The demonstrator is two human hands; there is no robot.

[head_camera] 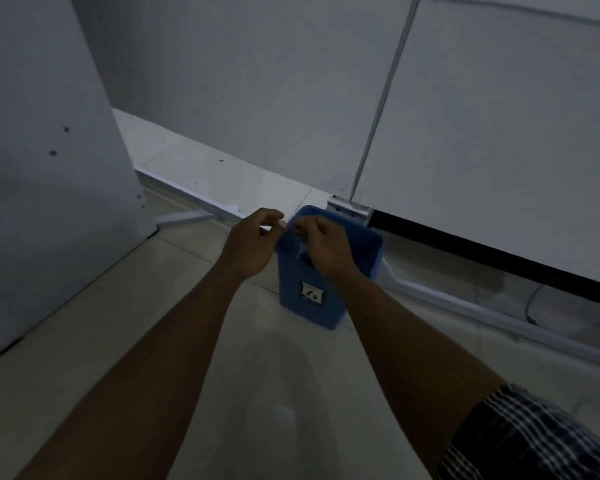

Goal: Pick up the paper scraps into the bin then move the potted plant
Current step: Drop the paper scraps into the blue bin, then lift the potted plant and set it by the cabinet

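Scene: a person reaches both bare forearms toward a small blue rectangular plastic bin [305,299] standing on the pale tiled floor [84,375], close to a grey wall panel [257,81].
Key relation: the bin sits directly below and just ahead of the two hands, its open mouth facing up; anything let go at the right hand falls straight in.
Left hand: the left hand [253,242] hovers at the bin's near-left rim, fingers curled with thumb against fingertips; a pale sliver shows between them, probably a paper scrap, though the dim light leaves it uncertain.
Right hand: the right hand [326,245] hangs over the mouth of the bin, fingers bunched in a pinch; whether it grips paper cannot be told.
Paper: a pale paper scrap [302,251] shows just under the right hand, inside the bin's opening.
Nearer hand: the right hand is squarely over the opening; the left is at its edge and would need a short shift to the right.
Bin's long axis: it runs from the near left to the far right, as seen from the head camera.
Label: a small dark-and-white sticker [312,293] marks the bin's front face.
Potted plant: not in view.
Clothing: a dark checked sleeve [527,438] covers the right upper arm.
Stage, as judged: the scraps are being dropped; the plant step is not yet begun.
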